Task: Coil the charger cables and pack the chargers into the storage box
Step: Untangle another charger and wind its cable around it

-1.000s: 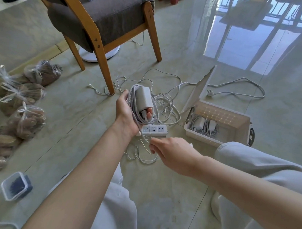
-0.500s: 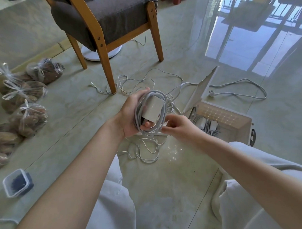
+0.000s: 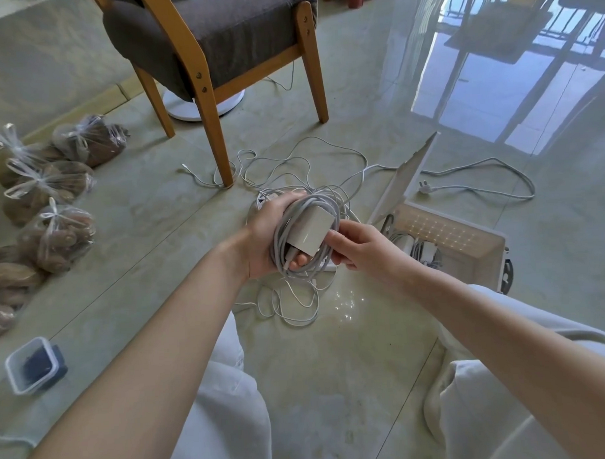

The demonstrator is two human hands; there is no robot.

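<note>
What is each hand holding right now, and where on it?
The left hand grips the charger and its coiled cable together, fingers wrapped round the coil's left side. The right hand pinches the coil's right edge, beside the charger.

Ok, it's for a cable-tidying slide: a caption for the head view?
Left hand grips a charger ringed by its coiled cable; right hand pinches it beside the open storage box.

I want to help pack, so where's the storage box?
In the head view the storage box sits open on the floor on the right side, just past the right hand, with coiled chargers already inside it.
</note>
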